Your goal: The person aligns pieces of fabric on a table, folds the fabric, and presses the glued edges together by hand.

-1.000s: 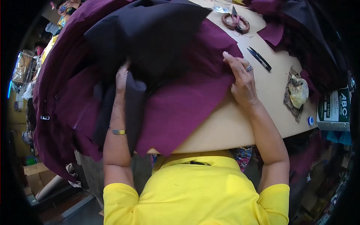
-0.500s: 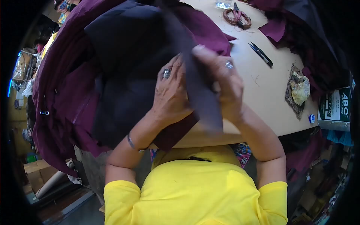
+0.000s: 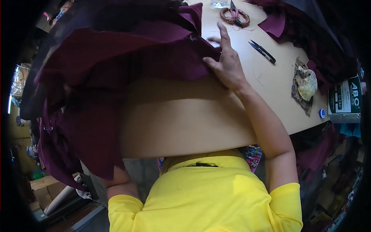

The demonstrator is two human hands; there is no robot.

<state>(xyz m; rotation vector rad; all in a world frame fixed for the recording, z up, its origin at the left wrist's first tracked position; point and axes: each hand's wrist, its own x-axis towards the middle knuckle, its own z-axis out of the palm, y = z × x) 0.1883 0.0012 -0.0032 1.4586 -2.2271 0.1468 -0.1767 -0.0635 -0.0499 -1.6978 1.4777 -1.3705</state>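
The tan table [image 3: 185,120] is a broad, smooth board with a bare stretch just nearer the person than the right hand [image 3: 226,65]. Beyond that hand's fingertips lie scissors [image 3: 234,15] with cord-wrapped handles; off to its right side sit small black snips [image 3: 262,51], then a crumpled yellowish wad [image 3: 306,84] on a patterned scrap, and a green box [image 3: 345,104] at the table's end. More maroon pieces [image 3: 274,24] are heaped at the far right.

The maroon cloth [image 3: 116,69] is a large, matte, wrinkled sheet, bunched and draping off the table's left edge. The right hand lies flat on its edge, fingers spread, thumb tucked against the fold. The left hand is hidden under the cloth; its grip cannot be told.
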